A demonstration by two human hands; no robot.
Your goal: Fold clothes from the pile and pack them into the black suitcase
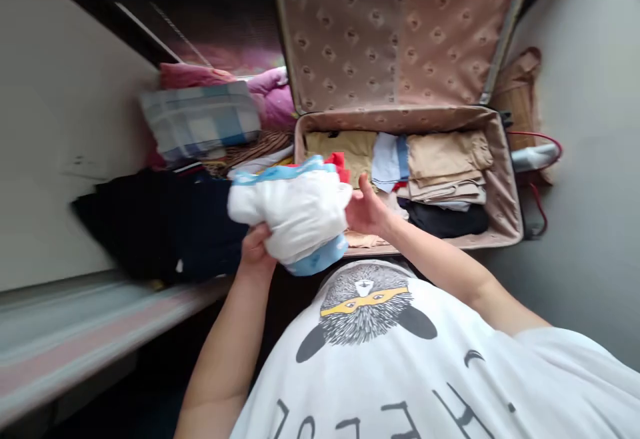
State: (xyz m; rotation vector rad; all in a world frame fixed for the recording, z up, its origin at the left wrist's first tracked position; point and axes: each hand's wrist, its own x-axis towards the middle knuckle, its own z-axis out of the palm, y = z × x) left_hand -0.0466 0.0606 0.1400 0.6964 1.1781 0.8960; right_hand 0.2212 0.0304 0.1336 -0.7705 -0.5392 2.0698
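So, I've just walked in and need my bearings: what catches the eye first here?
A white and light-blue bundle of clothing held at centre, left hand beneath it, right hand at its side. Behind it lies an open suitcase with folded clothes packed inside; dark garments lie piled to the left.

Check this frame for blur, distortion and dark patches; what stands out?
Head view: motion blur softens the white bundle and the left hand under it; the folded clothes in the suitcase read sharper; wide-angle stretch smears the ledge along the frame's left edge; the top left corner is nearly black, without glare.
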